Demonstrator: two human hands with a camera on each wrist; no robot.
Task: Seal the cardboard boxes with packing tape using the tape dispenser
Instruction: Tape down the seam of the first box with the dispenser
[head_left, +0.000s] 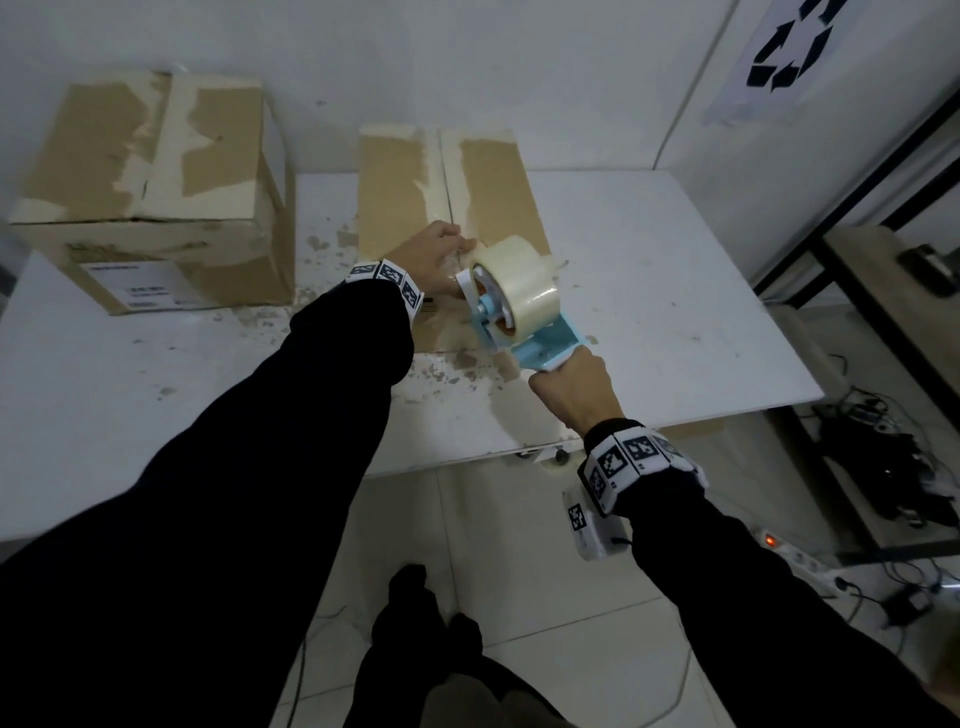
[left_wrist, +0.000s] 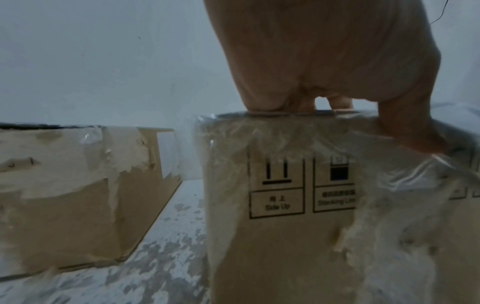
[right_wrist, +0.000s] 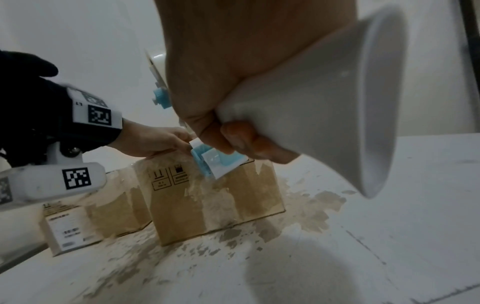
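Note:
A narrow cardboard box (head_left: 483, 187) stands mid-table, its seam bare in the head view. My left hand (head_left: 431, 254) rests on its near top edge; in the left wrist view the fingers (left_wrist: 262, 98) lie on top and the thumb (left_wrist: 405, 127) presses clear tape (left_wrist: 389, 181) onto the printed front face (left_wrist: 285, 216). My right hand (head_left: 571, 389) grips the handle (right_wrist: 324, 113) of the blue tape dispenser (head_left: 540, 348), held tilted just above the box's near end. Its clear tape roll (head_left: 519, 286) is by my left fingers. The blue head (right_wrist: 221, 162) sits at the box's front top edge.
A larger cardboard box (head_left: 145, 192) with torn paper patches and a label sits at the table's left rear. The white table (head_left: 675, 312) is scuffed with paper residue around the boxes. Right of it are a dark-framed shelf (head_left: 893, 312), cables and a power strip (head_left: 795, 556) on the floor.

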